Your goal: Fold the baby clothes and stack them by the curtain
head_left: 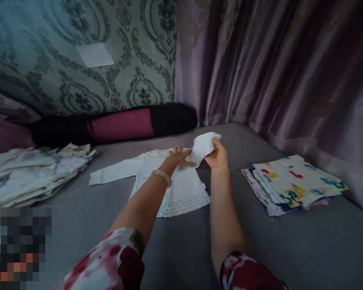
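A small white long-sleeved shirt (181, 191) lies spread on the grey bed sheet, printed with rows of fine lettering along its hem. Its left sleeve stretches out flat to the side. My left hand (179, 157) rests on the chest of the shirt near the right shoulder, fingers spread. Between the thumb and fingers of my right hand (219, 155) is the shirt's other sleeve (203, 146), lifted off the sheet and bent upward. A pale bangle (162, 177) circles my left wrist.
Folded cloths with colourful prints (299, 177) are stacked at the right. A pile of pale garments (33, 173) lies at the left. Along the patterned wall stretches a long black and maroon bundle (121, 125). A mauve curtain (245, 60) hangs behind the bed (290, 249).
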The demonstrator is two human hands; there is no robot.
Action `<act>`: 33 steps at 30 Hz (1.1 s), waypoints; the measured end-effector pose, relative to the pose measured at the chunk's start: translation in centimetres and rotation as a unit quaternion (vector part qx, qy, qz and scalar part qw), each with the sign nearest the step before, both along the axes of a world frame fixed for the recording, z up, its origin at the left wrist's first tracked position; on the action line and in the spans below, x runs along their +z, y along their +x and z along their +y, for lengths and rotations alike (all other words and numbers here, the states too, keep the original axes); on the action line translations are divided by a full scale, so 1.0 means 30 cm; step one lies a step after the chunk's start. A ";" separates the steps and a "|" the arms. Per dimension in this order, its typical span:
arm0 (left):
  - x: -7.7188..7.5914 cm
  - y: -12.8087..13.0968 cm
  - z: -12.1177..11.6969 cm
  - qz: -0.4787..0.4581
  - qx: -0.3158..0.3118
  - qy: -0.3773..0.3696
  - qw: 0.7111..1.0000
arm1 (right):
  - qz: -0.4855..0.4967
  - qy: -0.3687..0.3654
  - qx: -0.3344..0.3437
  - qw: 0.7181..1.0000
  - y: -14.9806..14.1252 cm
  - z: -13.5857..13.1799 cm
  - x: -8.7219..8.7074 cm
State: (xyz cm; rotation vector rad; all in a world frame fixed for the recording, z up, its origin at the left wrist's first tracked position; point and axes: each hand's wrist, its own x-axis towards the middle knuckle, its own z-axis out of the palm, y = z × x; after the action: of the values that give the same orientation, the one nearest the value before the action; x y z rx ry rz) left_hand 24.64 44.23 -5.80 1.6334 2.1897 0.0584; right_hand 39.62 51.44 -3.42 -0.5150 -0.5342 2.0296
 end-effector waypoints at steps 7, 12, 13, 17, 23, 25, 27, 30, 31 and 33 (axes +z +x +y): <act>0.029 0.000 0.033 0.019 -0.016 -0.002 1.000 | 0.007 -0.067 0.062 0.996 -0.085 -0.051 0.001; 0.003 -0.014 0.022 -0.003 -0.003 0.025 1.000 | -0.014 -0.079 0.066 0.995 -0.102 -0.056 -0.009; -0.006 -0.019 0.015 -0.012 0.000 0.043 0.999 | -0.018 -0.074 0.063 0.995 -0.102 -0.055 -0.011; -0.039 -0.048 -0.037 -0.048 0.050 0.121 0.990 | -0.056 -0.076 0.047 0.994 -0.108 -0.052 -0.017; -0.083 -0.129 -0.198 -0.184 0.239 0.353 0.886 | -0.161 -0.040 0.008 0.986 -0.160 -0.073 -0.045; -0.093 -0.148 -0.267 -0.278 0.313 0.395 0.818 | -0.189 -0.007 0.015 0.982 -0.186 -0.091 -0.057; -0.103 -0.155 -0.333 -0.365 0.365 0.401 0.757 | -0.205 0.033 0.036 0.978 -0.213 -0.116 -0.071; -0.119 -0.151 -0.406 -0.431 0.396 0.404 0.703 | -0.237 0.091 0.059 0.965 -0.257 -0.165 -0.097; -0.125 -0.147 -0.421 -0.435 0.400 0.411 0.694 | -0.250 0.109 0.068 0.960 -0.272 -0.183 -0.106; -0.138 -0.141 -0.437 -0.436 0.401 0.427 0.684 | -0.279 0.133 0.085 0.947 -0.299 -0.218 -0.125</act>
State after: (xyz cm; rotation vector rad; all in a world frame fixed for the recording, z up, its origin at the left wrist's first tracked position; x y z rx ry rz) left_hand 20.42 31.13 -9.93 0.4506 1.8598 1.8934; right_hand 30.64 44.89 -7.17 -0.9072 -1.2105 1.9167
